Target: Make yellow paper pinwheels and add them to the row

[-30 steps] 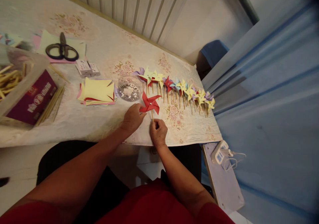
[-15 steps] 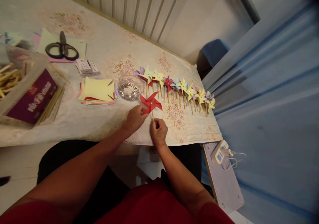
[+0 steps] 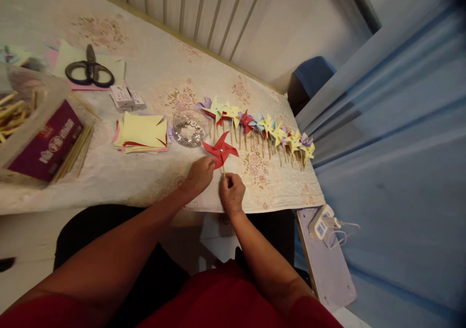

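Note:
A red paper pinwheel (image 3: 221, 150) with a silver pin at its centre stands over the near side of the table. My right hand (image 3: 233, 192) is closed around its thin wooden stick, just below the blades. At the pinwheel's lower left, my left hand (image 3: 201, 173) has its fingers curled, with their tips against a blade; whether they pinch it is hidden. Behind the left hand sits a clear round dish (image 3: 189, 129) of small silver pins. Finished pinwheels (image 3: 267, 126) in several colours lie in a row to the right, sticks toward me.
Left of the dish lies a stack of coloured paper (image 3: 143, 132), with small white boxes (image 3: 122, 96) behind it. Black-handled scissors (image 3: 90, 70) rest on paper sheets. A tub (image 3: 47, 143) of sticks stands at far left. A power strip (image 3: 322, 222) is beyond the table's right corner.
The red pinwheel's blades have turned slightly. My left hand has shifted a little down and left, while my right hand stays on the stick.

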Demonstrator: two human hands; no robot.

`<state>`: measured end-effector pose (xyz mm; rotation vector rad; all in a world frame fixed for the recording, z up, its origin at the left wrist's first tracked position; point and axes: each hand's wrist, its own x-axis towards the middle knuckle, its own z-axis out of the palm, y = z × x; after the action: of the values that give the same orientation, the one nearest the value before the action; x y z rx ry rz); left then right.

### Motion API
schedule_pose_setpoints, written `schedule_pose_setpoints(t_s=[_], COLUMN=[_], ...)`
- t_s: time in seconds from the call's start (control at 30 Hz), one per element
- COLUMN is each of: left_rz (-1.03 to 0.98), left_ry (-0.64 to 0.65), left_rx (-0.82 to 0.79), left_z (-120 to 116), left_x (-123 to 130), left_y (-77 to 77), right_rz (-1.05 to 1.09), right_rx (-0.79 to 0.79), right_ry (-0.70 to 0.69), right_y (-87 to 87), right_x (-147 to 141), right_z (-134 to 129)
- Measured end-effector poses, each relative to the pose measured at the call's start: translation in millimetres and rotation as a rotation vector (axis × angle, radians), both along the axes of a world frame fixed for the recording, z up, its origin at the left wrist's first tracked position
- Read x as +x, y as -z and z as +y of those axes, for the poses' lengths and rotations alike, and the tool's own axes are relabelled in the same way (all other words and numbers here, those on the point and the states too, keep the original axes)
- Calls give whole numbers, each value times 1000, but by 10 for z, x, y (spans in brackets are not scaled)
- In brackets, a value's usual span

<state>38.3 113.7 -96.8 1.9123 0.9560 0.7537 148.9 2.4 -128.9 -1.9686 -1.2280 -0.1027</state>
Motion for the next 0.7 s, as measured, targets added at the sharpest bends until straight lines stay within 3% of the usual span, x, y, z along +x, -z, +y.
schedule_pose_setpoints(t_s=[0.33, 0.7], left_rz=[-11, 58], left_ry=[111, 139], left_rx=[85, 68], left_z=[-30, -36], left_x=[23, 47], left_y=[48, 51], right_rz=[8, 8], right_rx=[10, 3], right_ry=[-7, -4], right_y=[3, 4], right_x=[5, -5], right_z=[-4, -9])
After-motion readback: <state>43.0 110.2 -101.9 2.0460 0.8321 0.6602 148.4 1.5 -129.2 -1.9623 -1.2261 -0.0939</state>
